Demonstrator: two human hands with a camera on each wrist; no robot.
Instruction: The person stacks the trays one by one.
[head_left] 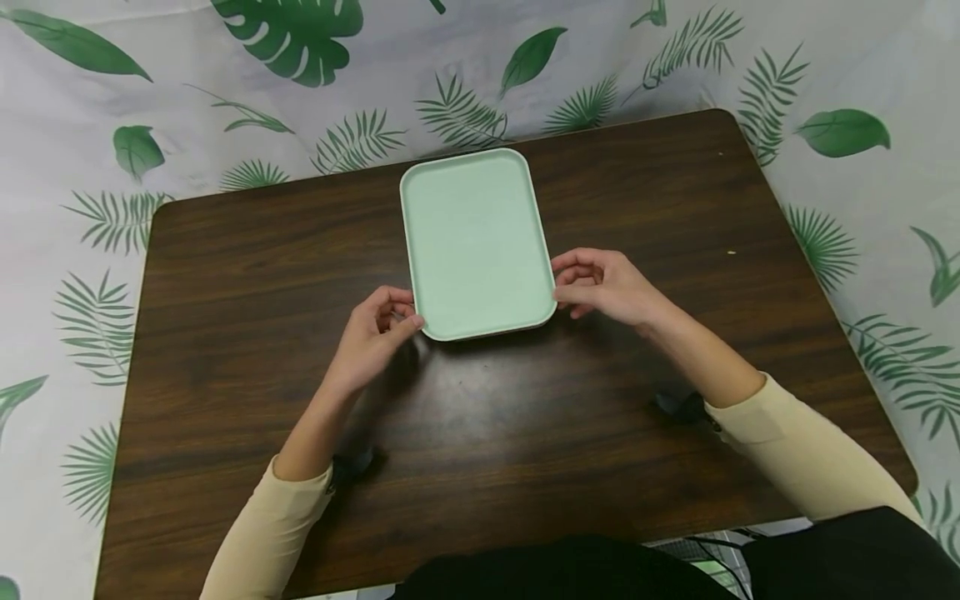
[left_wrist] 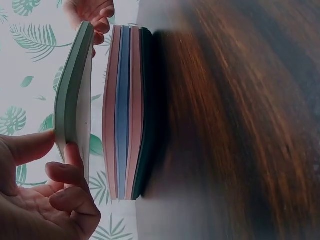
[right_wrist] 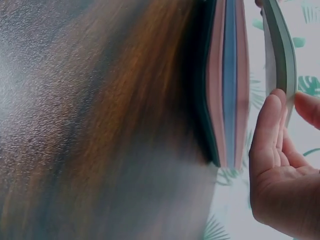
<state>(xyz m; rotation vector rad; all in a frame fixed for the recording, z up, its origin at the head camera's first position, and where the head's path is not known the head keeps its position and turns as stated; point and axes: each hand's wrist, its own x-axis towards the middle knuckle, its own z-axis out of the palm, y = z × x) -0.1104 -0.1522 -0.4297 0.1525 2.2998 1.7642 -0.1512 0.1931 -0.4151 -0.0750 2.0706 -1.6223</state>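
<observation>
A light green rectangular tray (head_left: 480, 246) is lifted by both hands, apart from the stack beneath it. My left hand (head_left: 371, 337) pinches its near left corner, thumb on the rim and fingers underneath. On the other side my right hand (head_left: 603, 287) pinches the near right edge in the same manner. Both wrist views show a gap under the green tray (left_wrist: 72, 90). Below that gap lies a stack of trays: a pink one (left_wrist: 112, 115), a blue one (left_wrist: 123, 115), another pink one (left_wrist: 135, 115) and a dark green one (left_wrist: 145, 115) at the bottom. The head view hides most of this stack.
The stack stands on a dark wood-grain table (head_left: 262, 250), near its far edge. A white cloth with green leaf prints (head_left: 450, 50) hangs behind and around the table. A small pale speck (head_left: 731, 252) lies on the right part of the tabletop.
</observation>
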